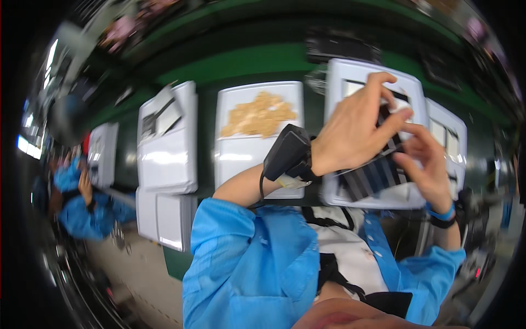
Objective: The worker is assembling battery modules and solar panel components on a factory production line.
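Note:
Both hands are over a white tray (378,68) on the right. My left hand (350,129) reaches across it from the left, back upward, with fingers bent around something dark that I cannot make out. My right hand (430,164) comes in from the right side, thumb and forefinger curled toward each other near the left thumb. What lies between those fingertips is blurred and partly hidden. Below the hands, a row of flat dark strips (372,178) lies at the tray's near side. Light and black flat pieces lie under the left hand, mostly covered by it.
A white tray with tan pieces (260,115) stands in the middle. Stacked white trays (167,159) are to the left, with flat pieces (164,112) on top. Another white tray (452,131) stands at far right. A black box (342,46) sits behind; a blue-sleeved person (90,205) is at left.

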